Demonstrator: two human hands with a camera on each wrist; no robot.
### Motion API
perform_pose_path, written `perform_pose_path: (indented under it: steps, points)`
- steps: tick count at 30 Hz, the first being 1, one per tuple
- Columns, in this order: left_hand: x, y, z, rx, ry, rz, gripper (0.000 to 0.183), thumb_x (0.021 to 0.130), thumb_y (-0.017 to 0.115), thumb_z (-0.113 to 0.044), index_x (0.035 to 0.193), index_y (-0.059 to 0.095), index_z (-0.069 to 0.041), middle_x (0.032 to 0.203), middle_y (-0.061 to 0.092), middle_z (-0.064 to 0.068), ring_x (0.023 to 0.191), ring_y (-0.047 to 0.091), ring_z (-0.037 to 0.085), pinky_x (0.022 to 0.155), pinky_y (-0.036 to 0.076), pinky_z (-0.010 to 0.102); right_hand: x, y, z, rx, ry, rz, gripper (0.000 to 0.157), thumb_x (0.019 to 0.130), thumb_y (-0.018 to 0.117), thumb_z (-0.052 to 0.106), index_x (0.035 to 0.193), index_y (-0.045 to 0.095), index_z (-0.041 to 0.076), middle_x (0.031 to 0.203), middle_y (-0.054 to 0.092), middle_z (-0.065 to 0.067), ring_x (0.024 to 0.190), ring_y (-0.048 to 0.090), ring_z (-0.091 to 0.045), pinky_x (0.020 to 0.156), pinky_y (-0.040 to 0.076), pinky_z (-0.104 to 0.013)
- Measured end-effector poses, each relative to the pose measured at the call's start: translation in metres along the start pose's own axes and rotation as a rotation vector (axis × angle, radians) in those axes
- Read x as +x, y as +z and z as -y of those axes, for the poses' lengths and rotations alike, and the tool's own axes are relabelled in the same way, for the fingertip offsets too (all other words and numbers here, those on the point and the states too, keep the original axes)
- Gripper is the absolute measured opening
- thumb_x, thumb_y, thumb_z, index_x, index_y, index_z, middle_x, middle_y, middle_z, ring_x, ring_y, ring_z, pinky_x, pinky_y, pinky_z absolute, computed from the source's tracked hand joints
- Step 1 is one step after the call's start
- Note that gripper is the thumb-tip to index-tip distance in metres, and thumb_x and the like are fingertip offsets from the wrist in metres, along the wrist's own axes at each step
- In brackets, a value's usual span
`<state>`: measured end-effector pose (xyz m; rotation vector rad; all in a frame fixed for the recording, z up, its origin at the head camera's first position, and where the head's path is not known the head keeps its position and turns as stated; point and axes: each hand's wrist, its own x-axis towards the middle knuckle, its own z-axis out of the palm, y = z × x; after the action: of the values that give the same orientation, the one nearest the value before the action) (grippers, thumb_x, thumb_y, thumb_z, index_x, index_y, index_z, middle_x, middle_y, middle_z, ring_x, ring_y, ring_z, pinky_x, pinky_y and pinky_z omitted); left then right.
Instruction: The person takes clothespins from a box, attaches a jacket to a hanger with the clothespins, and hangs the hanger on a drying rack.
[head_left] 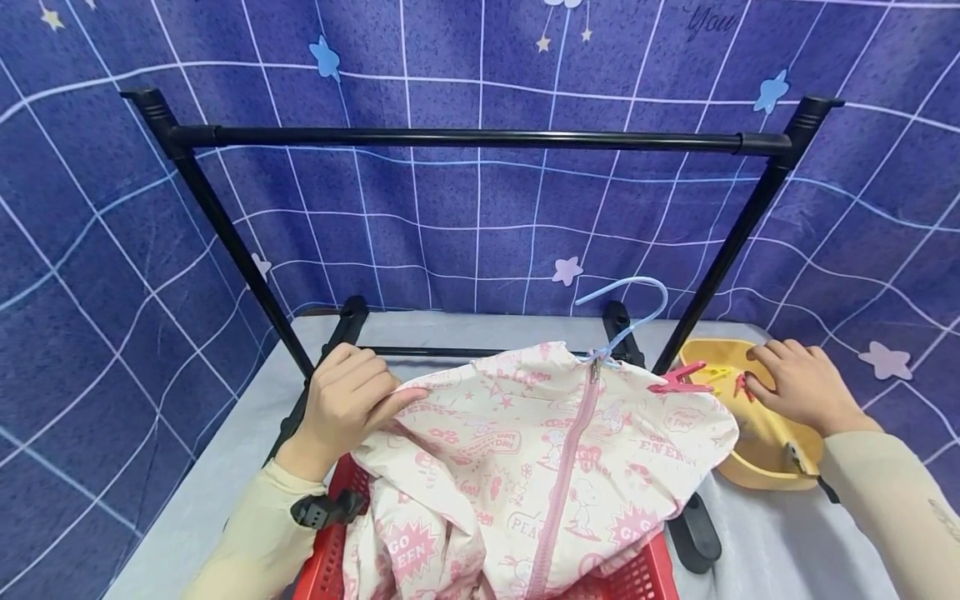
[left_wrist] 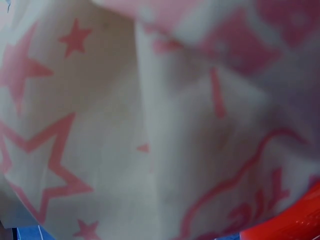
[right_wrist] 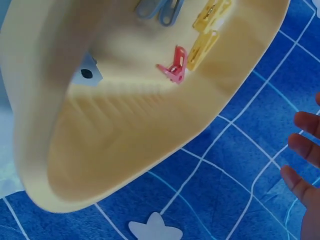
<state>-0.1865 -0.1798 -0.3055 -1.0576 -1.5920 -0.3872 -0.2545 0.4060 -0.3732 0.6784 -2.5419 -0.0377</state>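
Note:
A white zip-up jacket (head_left: 525, 450) with pink print hangs on a light-blue hanger (head_left: 637, 321), whose hook sticks up past the collar. My left hand (head_left: 348, 408) pinches the jacket's left-side shoulder between thumb and fingers. Printed fabric (left_wrist: 115, 150) fills most of the left wrist view. On the opposite shoulder sits a pink clothespin (head_left: 681, 381). Over the yellow basin (head_left: 757, 475) hovers my right hand (head_left: 806, 387), holding nothing; its fingers look loosely spread in the right wrist view. Inside the basin lie a pink clothespin (right_wrist: 176, 65), yellow clothespins (right_wrist: 204, 47) and blue clothespins (right_wrist: 170, 11).
A black garment rack (head_left: 480, 139) stands behind the jacket, its feet on the pale tabletop (head_left: 202, 500). Below the jacket is a red perforated basket (head_left: 652, 567). A blue star-patterned curtain (head_left: 480, 233) covers the back.

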Motion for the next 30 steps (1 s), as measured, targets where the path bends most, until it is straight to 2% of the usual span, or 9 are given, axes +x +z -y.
perform_pose_path:
  steps: [8, 17, 22, 30]
  points:
    - [0.001, 0.0, 0.0, 0.0, 0.002, -0.009, 0.05, 0.1, 0.06, -0.036, 0.058, 0.05, -0.011, 0.054, 0.047, -0.001, 0.048, 0.044, 0.016, 0.057, 0.037, 0.034, 0.003, 0.006, -0.004, -0.005, 0.041, 0.116, 0.036, 0.078, 0.072, 0.023, 0.102, 0.063, -0.002, 0.094, 0.063, -0.021, 0.086, 0.058, -0.042, 0.068, 0.044, -0.056]
    - [0.001, 0.001, -0.001, -0.001, 0.007, -0.007, 0.049, 0.1, 0.06, -0.036, 0.058, 0.05, -0.011, 0.055, 0.048, -0.002, 0.049, 0.045, 0.016, 0.057, 0.038, 0.033, 0.0, 0.01, -0.011, 0.018, 0.172, 0.304, 0.041, 0.088, 0.067, 0.028, 0.111, 0.058, -0.004, 0.104, 0.063, -0.029, 0.094, 0.057, -0.045, 0.073, 0.043, -0.061]
    - [-0.001, 0.002, -0.001, -0.006, 0.009, -0.006, 0.049, 0.1, 0.061, -0.035, 0.058, 0.05, -0.011, 0.055, 0.048, -0.002, 0.049, 0.045, 0.016, 0.057, 0.038, 0.033, -0.002, 0.009, -0.017, 0.02, 0.187, 0.35, 0.042, 0.089, 0.065, 0.028, 0.114, 0.059, -0.006, 0.108, 0.062, -0.029, 0.099, 0.056, -0.048, 0.077, 0.043, -0.064]
    - [-0.001, 0.002, 0.0, -0.011, 0.009, -0.012, 0.049, 0.1, 0.062, -0.035, 0.058, 0.05, -0.011, 0.055, 0.048, -0.001, 0.049, 0.046, 0.016, 0.058, 0.038, 0.033, 0.011, 0.001, -0.02, 0.037, 0.185, 0.414, 0.035, 0.089, 0.065, 0.027, 0.108, 0.059, -0.002, 0.1, 0.064, -0.027, 0.094, 0.058, -0.047, 0.075, 0.044, -0.065]
